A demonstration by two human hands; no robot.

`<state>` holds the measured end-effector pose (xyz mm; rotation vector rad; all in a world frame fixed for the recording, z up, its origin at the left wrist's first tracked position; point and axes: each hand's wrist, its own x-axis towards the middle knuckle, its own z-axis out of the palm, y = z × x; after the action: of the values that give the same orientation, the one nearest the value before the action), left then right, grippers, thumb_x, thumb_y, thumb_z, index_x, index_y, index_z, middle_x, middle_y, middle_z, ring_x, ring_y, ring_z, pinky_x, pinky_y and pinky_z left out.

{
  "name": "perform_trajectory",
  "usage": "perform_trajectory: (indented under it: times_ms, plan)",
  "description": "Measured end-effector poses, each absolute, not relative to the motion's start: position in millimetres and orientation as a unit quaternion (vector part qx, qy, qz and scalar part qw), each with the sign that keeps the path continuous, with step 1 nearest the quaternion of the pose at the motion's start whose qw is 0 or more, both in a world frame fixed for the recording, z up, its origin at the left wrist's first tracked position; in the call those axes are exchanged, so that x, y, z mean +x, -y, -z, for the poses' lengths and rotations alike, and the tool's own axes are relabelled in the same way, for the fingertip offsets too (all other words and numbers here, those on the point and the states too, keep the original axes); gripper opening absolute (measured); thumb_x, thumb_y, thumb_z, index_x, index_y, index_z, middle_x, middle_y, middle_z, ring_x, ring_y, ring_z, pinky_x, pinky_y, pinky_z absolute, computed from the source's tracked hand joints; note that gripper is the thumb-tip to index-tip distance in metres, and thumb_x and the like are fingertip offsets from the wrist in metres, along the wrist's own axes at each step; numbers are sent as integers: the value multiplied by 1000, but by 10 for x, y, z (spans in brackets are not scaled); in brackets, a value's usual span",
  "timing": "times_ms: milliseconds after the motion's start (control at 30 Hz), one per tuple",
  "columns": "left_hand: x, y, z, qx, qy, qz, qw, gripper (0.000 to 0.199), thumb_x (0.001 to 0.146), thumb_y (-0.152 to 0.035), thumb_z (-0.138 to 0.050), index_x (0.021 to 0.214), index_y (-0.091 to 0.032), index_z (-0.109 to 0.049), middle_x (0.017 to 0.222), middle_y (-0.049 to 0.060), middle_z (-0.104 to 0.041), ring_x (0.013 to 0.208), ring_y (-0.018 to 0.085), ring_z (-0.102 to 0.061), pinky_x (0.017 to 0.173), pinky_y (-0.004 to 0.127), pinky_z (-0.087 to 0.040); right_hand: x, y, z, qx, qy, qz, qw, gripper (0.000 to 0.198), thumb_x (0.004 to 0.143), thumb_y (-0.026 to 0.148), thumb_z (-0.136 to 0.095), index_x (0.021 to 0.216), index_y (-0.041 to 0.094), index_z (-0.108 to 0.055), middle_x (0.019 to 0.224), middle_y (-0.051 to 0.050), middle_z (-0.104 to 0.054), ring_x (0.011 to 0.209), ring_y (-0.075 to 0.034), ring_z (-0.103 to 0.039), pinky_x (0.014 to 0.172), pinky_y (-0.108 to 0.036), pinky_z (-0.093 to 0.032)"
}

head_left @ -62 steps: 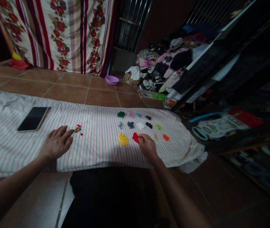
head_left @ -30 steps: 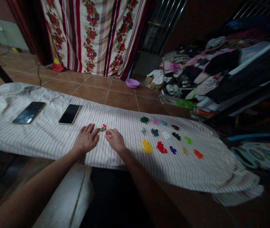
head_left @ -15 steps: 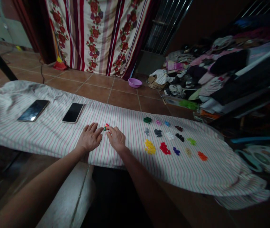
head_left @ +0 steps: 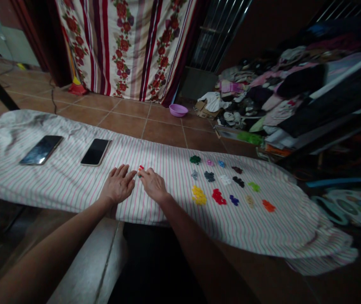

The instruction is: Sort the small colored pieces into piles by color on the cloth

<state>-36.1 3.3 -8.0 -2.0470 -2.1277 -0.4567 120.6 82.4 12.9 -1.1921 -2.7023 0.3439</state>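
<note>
A small cluster of red, orange and green pieces [head_left: 141,168] lies on the striped cloth between my two hands. My left hand [head_left: 118,184] rests on the cloth to the left of the cluster, fingers spread, with the index finger and thumb nearest it. My right hand [head_left: 153,184] comes in from the right with its fingers bent and their tips together at the cluster's near edge. What sits between those fingertips is too small to make out. The fingers hide part of the cluster.
Colour-sorted piles of small pieces stand to the right, among them yellow [head_left: 198,195], red [head_left: 219,196] and dark green [head_left: 195,159]. Two phones, one dark [head_left: 41,150] and one pale-edged [head_left: 95,152], lie left. A purple basin [head_left: 178,110] is on the floor beyond the striped cloth [head_left: 168,156].
My right fingertips have drawn in closer together and cover the green part of the cluster more. My left hand keeps its place. The whole view has shifted slightly.
</note>
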Motion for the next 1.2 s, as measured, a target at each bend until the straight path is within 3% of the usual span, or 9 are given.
perform_trajectory:
  times_ms: [233, 400, 567, 900, 1200]
  plan:
    - [-363, -34, 83, -685, 708, 150, 82, 44, 95, -33, -40, 133, -24, -61, 145, 15, -56, 138, 32, -48, 113, 53, -38, 1355, -854, 14, -402, 860, -226, 218, 22, 100, 28, -46, 113, 30, -63, 108, 1, -68, 97, -14, -66, 82, -25, -49]
    - [-362, -27, 58, -686, 709, 134, 86, 45, 95, -34, -39, 134, -23, -60, 146, 15, -55, 139, 32, -48, 113, 52, -38, 1349, -945, 148, -481, 758, -343, 276, 14, 94, 23, -51, 103, 26, -62, 90, 3, -72, 81, -13, -70, 76, -25, -52]
    - [-360, -25, 34, -688, 709, 131, 83, 46, 95, -34, -39, 134, -23, -61, 145, 16, -55, 139, 32, -48, 112, 53, -39, 1342, -973, 226, -492, 709, -389, 322, 12, 90, 25, -52, 98, 25, -60, 79, 4, -70, 75, -14, -70, 69, -25, -54]
    - [-361, -18, 16, -686, 710, 142, 69, 47, 95, -35, -36, 132, -23, -61, 145, 16, -56, 139, 32, -47, 113, 54, -38, 1449, -935, 216, -462, 723, -387, 339, 14, 83, 26, -55, 95, 24, -61, 80, 3, -69, 76, -15, -68, 75, -29, -55]
    - [-373, -9, 34, -693, 704, 131, 86, 49, 94, -36, -34, 131, -20, -62, 143, 18, -57, 137, 34, -49, 111, 54, -39, 1667, -804, 122, -481, 711, -399, 322, 13, 82, 26, -57, 94, 25, -62, 75, 5, -67, 73, -14, -68, 70, -26, -54]
